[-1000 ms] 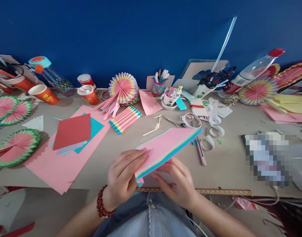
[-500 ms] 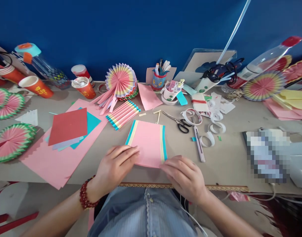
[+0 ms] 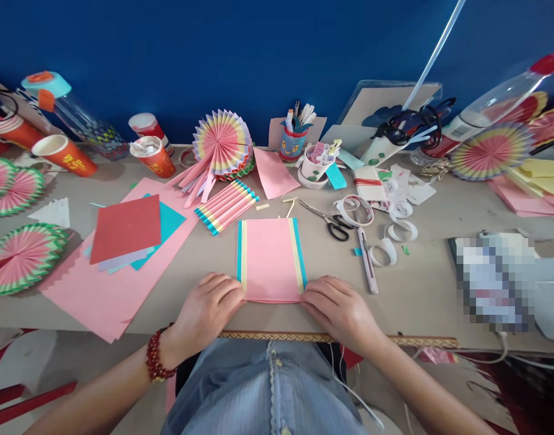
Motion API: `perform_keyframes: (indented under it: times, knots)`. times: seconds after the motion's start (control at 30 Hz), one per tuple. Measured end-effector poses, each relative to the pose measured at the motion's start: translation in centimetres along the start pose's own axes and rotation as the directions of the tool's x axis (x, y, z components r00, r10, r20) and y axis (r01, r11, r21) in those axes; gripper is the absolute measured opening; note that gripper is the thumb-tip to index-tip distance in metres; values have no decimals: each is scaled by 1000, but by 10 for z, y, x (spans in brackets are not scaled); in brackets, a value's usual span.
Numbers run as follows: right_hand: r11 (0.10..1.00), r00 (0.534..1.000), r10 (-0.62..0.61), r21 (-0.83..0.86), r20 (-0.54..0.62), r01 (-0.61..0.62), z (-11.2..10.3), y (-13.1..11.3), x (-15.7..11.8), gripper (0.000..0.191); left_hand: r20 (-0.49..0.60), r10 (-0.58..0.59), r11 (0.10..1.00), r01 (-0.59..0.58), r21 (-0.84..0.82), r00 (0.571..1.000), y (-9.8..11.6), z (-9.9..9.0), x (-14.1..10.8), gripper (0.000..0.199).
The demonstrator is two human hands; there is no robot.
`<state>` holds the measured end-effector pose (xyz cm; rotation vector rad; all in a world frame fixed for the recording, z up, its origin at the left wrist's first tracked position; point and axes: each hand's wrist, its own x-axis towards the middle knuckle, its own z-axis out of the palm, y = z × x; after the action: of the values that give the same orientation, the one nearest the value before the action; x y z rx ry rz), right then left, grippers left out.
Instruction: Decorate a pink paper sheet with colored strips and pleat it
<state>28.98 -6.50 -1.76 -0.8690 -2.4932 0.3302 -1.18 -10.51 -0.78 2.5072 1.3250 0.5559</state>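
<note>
A pink sheet of paper [image 3: 271, 257] with yellow and blue stripes along both sides lies on the table in front of me. A narrow fold or second layer shows along its near edge. My left hand [image 3: 215, 307] grips the near left corner, its thumb hidden. At the near right corner my right hand [image 3: 338, 305] holds the sheet the same way, fingers closed together. Just beyond lies a pleated striped paper [image 3: 226, 206]. Black-handled scissors [image 3: 333, 225] and a utility knife [image 3: 367, 263] rest to the right of the sheet.
Red and blue paper squares [image 3: 126, 229] lie on a large pink sheet [image 3: 90, 302] at left. Paper fans [image 3: 222, 144], paper cups [image 3: 153, 158], a pen holder [image 3: 292, 142] and a tape roll [image 3: 354, 210] stand or lie farther back. A wooden ruler [image 3: 272, 336] runs along the near edge.
My left hand has moved left and down from the sheet's surface to its near left corner, uncovering the left stripes. The sheet now lies straighter. My right hand stays at the right corner.
</note>
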Motion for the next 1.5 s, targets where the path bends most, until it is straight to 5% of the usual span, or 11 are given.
perform_keyframes:
  times: [0.23, 0.63, 1.13, 1.5]
  knots:
    - [995, 999, 30, 89, 46, -34, -3, 3, 11, 13, -26, -117, 989, 114, -100, 993, 0, -1, -3, 19]
    - [969, 977, 161, 163, 140, -183, -4, 5, 26, 12, 84, -212, 958, 224, -181, 974, -9, -8, 10, 12]
    - [970, 927, 237, -27, 292, -240, -6, 6, 43, 14, 278, -272, 951, 301, -67, 921, -13, -21, 32, 17]
    - [964, 900, 260, -43, 349, -262, -9, 5, 47, 11, 268, -275, 944, 312, -108, 923, -14, -21, 33, 15]
